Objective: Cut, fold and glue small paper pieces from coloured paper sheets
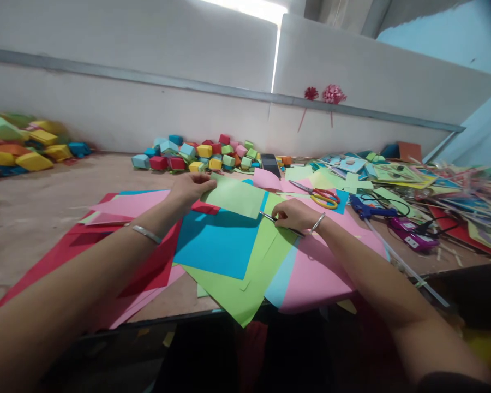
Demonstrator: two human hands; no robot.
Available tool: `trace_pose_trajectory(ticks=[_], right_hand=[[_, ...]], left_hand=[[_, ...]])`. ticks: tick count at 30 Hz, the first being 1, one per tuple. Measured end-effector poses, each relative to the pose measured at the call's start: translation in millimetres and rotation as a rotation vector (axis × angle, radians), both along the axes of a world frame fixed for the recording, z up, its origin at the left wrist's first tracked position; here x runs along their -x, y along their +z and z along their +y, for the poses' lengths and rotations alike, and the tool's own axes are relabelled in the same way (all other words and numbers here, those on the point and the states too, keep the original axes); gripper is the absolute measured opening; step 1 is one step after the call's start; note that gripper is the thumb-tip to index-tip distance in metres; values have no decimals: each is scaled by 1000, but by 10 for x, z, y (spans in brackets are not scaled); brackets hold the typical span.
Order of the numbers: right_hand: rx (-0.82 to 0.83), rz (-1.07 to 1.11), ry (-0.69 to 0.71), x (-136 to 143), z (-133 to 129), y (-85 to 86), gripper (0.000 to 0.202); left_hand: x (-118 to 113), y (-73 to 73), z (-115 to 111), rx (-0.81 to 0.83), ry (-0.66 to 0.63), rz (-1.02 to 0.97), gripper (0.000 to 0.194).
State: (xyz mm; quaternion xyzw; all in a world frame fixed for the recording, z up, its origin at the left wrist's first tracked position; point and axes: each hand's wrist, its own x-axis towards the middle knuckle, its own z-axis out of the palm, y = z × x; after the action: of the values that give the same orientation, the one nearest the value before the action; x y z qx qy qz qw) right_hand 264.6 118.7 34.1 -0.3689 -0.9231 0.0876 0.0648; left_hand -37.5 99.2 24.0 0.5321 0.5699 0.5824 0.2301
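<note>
Left hand (189,190): fingers pinched on left end of pale green sheet (237,197), held over blue sheet (216,245) | scissors (267,217) at its lower right corner; gripped by right hand (292,215), fingers curled closed | cutting judged in hand; taut sheet, aligned blades called for

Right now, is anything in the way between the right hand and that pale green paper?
Only the thin metal tool in the right hand itself, its tip at or very near the right edge of the pale green paper. Nothing else visible stands between; the blue sheet lies below.
</note>
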Motion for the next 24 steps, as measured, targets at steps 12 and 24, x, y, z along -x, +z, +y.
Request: trace_pose_trajectory(ticks=[12,24], right_hand=[[-430,20,-159,-21,13,48,33],[-620,-26,-62,13,-13,25,36]], left_hand=[[63,-158,-144,-106,-55,127,19],[43,-100,-177,-158,-51,193,15]])
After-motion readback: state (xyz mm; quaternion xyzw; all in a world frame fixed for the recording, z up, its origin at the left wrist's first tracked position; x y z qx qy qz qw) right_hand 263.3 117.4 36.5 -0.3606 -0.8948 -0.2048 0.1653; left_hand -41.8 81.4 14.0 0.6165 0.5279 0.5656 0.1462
